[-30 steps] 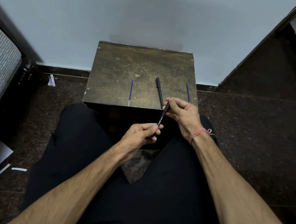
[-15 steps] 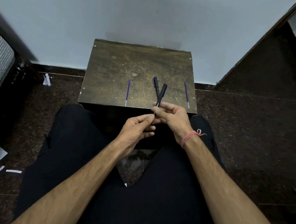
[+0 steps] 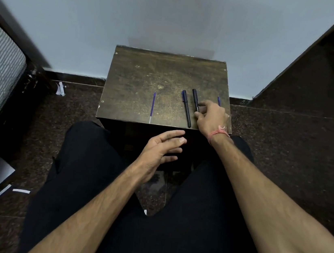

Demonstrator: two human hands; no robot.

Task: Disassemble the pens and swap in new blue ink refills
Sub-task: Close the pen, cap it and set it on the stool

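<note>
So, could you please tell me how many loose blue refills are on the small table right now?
2. One blue refill lies alone on the table's left part. The other refill is near the right edge, mostly hidden behind the right hand. More could be hidden under that hand.

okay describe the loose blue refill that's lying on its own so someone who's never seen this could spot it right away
Find the small brown table against the wall, in front of the seated person. Near its front edge, left of the two black pens, lies the blue refill. It is far thinner than the pens, has a pale tip toward the person, and nothing touches it.
</note>
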